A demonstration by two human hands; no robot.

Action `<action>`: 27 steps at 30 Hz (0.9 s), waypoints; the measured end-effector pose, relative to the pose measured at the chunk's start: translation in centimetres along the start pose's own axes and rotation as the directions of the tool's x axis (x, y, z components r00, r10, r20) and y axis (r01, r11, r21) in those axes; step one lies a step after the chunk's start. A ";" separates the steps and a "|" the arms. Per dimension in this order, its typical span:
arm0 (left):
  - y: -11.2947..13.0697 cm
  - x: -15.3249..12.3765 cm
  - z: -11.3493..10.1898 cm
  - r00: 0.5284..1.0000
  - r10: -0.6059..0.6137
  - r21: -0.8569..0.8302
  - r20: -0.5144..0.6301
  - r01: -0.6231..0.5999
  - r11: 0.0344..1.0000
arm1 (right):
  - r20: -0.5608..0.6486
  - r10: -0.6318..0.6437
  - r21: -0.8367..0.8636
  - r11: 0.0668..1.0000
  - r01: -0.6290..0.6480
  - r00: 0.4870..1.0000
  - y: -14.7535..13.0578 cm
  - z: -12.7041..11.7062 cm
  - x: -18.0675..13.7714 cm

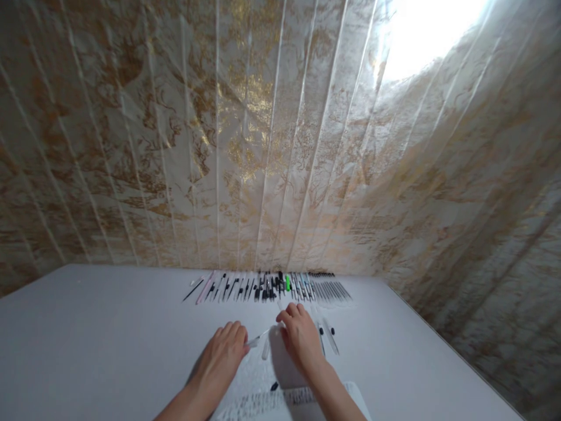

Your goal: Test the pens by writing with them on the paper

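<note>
My left hand (225,351) rests on the white table (96,327), fingers curled and pinched on a thin clear pen part (258,338) that sticks out to the right. My right hand (300,333) lies close beside it, fingers bent down over another clear pen piece (266,349) near its thumb. Whether it grips that piece is hidden. A long row of pens and pen parts (267,286) lies side by side further back, with one green piece (288,283) among them.
A few loose pen barrels and small black caps (328,336) lie right of my right hand. A small black cap (274,386) sits near a printed sheet (272,403) at the near edge. A gold-patterned wall (263,146) rises behind the table.
</note>
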State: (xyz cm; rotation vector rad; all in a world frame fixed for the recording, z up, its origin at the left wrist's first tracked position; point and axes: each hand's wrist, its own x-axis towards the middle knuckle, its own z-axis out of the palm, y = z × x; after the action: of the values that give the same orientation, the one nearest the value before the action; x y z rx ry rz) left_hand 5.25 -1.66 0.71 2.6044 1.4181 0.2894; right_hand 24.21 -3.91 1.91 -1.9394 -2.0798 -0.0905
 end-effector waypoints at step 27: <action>-6.4 1.6 -3.3 0.986 -0.114 -0.148 -0.120 0.096 0.984 | 0.065 -0.161 0.015 0.987 0.160 0.985 1.1 -0.1 1.7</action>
State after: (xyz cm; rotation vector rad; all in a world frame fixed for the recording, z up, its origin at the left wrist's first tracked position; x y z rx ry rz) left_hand 0.09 3.33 2.57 2.4265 1.5103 0.5306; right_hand 25.21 -2.18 2.28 -1.7892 -2.2725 -0.0510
